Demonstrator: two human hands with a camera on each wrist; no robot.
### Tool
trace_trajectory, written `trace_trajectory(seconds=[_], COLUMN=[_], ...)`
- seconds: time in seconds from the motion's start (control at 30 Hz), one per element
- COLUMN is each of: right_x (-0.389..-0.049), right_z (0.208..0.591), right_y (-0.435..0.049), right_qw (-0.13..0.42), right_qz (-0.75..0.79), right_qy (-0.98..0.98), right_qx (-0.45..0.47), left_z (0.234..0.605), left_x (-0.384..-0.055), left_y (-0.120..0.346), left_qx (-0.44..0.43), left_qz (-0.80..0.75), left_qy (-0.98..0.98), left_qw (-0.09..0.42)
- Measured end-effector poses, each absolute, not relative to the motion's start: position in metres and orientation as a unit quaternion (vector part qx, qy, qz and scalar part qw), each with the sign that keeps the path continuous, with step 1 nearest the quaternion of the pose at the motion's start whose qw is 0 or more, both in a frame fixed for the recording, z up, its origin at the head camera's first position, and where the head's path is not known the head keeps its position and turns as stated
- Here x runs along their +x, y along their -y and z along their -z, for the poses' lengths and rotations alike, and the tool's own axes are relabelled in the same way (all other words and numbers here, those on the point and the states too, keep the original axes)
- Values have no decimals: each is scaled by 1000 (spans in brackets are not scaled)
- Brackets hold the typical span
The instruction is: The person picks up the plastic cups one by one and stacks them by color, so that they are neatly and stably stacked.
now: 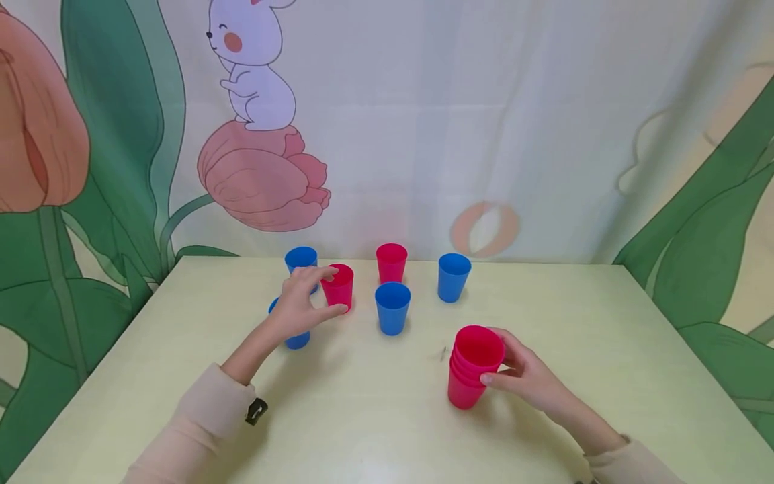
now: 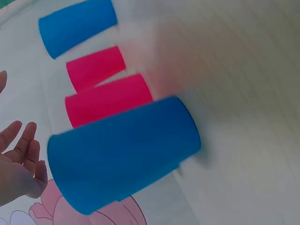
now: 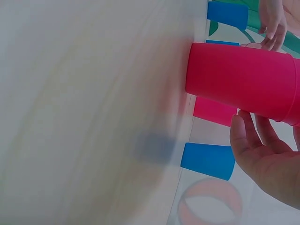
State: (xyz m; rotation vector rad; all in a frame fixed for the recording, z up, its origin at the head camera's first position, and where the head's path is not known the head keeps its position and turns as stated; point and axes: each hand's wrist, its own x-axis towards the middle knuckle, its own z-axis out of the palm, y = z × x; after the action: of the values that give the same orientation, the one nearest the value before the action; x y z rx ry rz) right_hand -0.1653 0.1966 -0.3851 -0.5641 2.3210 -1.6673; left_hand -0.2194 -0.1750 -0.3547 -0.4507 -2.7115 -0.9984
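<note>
Over the surface (image 1: 375, 417), between the hands and partly under the left one, stand upright cups. The red stack (image 1: 467, 380), several cups nested, sits at the left of the right hand (image 1: 529, 378), whose fingers and thumb curl round its side; a level, light hold should steady it best. The left hand (image 1: 297, 304) has its thumb and fingers apart around a red cup (image 1: 338, 293), contact unclear; gripping evenly below the rim should avoid nudging neighbours. No contents show in the stack's top cup or the blue cup (image 1: 393, 312) between the hands.

Stacked cups (image 1: 465, 378) are red; other cups (image 1: 392, 312) are red or blue; the tabletop (image 1: 375, 417) is pale yellow; the white backdrop (image 1: 387, 134) bears pink flowers (image 1: 260, 178), green leaves (image 1: 115, 101), a white rabbit (image 1: 263, 101).
</note>
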Motion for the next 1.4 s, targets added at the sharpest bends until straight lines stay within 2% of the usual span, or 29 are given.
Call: trace_trajectory(seconds=[0.53,1.4], right_x=[-163,-163], right_z=[383,383], right_y=[-196,-197], right_qw=[114,109], right_qz=[565,569], right_qy=[-797,-793], right_qx=[-181,-188], left_z=[359,361], left_x=[-251,-280], left_y=[197,193], left_qx=[-139,-104], left_qz=[343,311], left_qy=[926,944], left_qw=[69,-30])
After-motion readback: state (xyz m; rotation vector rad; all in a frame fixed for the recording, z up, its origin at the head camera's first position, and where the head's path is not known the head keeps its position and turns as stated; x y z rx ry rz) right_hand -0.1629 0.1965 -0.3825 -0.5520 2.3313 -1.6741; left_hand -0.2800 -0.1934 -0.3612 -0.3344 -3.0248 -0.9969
